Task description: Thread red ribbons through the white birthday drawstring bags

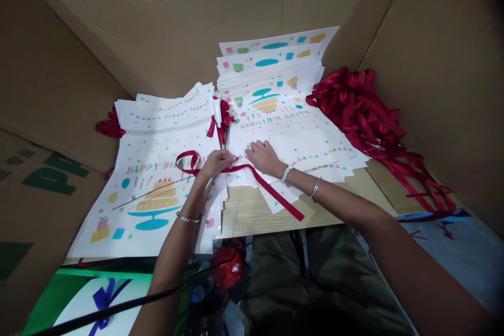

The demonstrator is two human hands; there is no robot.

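Observation:
My left hand (217, 163) is closed in a pinch on a thin dark wire (157, 189). The wire's small looped end pokes out past the fingertips, and its long end trails to the lower left. A red ribbon (275, 195) runs under these fingers, curling at the left and hanging free toward the front right. My right hand (264, 157) has its fingers bent and pressed together at the left edge of a white "Happy Birthday" sheet (275, 131), top of the right pile; its fingertips are partly hidden. Left of it lies another printed pile (157, 136).
Cardboard walls (177, 26) enclose the back and sides. A heap of red ribbons (354, 105) spills down at the right. More red ribbon (224, 115) sticks out between the piles. A dark cable (129, 303) crosses the lower left. The wooden tabletop (252, 210) shows in front.

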